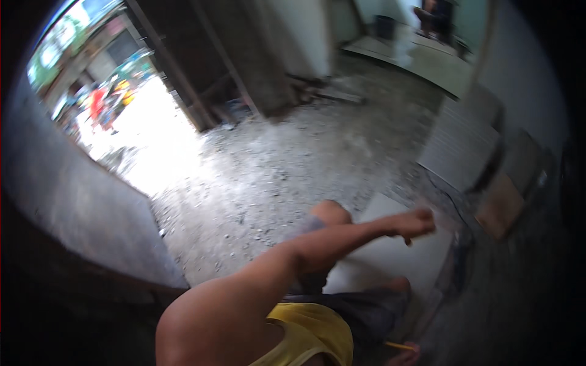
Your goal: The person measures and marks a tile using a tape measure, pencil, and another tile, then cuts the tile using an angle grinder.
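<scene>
My left hand (418, 224) is stretched out to the right over a large pale tile (372, 268). Its fingers are curled closed, and blur hides whatever may be in them. My right hand (404, 358), low at the bottom edge and partly cut off, holds a thin yellow pencil (398, 345). The pale tile lies flat on the floor by my bent legs, partly covered by my arm and knee. Along its right side is a dark, elongated object (461, 262), too dim to name.
Boxes or stacked tiles (461, 143) lean by the right wall, with a brown panel (500, 207) nearer. A thin cable (448, 194) runs over the gritty floor (262, 177). A bright doorway (159, 134) opens at left. Another person (434, 18) sits in the far room.
</scene>
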{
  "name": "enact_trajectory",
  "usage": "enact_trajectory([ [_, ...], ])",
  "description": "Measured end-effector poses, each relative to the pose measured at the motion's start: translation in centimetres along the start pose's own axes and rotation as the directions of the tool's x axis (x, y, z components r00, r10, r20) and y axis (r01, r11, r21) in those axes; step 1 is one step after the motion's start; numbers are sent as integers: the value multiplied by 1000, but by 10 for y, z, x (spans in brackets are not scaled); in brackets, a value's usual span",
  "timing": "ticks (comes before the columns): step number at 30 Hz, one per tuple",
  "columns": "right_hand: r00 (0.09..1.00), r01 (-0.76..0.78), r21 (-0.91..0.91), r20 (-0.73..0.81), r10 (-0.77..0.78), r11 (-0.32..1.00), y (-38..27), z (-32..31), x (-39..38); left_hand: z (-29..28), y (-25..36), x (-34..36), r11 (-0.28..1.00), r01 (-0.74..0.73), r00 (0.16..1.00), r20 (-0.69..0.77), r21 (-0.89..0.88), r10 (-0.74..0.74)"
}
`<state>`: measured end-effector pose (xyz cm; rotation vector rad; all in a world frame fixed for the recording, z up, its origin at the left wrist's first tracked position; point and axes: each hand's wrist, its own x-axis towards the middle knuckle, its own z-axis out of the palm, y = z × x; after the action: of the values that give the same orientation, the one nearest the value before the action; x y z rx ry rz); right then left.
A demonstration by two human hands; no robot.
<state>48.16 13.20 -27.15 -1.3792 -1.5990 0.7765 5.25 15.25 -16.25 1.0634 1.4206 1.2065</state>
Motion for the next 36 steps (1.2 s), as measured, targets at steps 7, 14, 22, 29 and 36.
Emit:
enact_trajectory([
  [7, 805, -470, 398, 559, 198, 788, -114, 112, 80, 41, 10, -22, 972, 35, 948, 302, 233, -106],
  [14, 641, -419, 353, 768, -4, 837, -96, 175, 94, 37, -2, -43, 931, 91, 981, 127, 353, -144],
  [22, 594, -604, 446, 805, 0, 660, -102, 167, 120, 6, 13, -65, 834, 162, 982, -1, 528, -189],
  [29, 838, -543, 517, 392, 381, 662, -56, 55, 236, -121, 2, -53, 407, -23, 978, 106, 913, -181],
  [36, 889, -343, 137, 368, 273, 929, -9, 108, 250, -158, -92, -19, 484, 107, 980, -10, 868, -199],
])
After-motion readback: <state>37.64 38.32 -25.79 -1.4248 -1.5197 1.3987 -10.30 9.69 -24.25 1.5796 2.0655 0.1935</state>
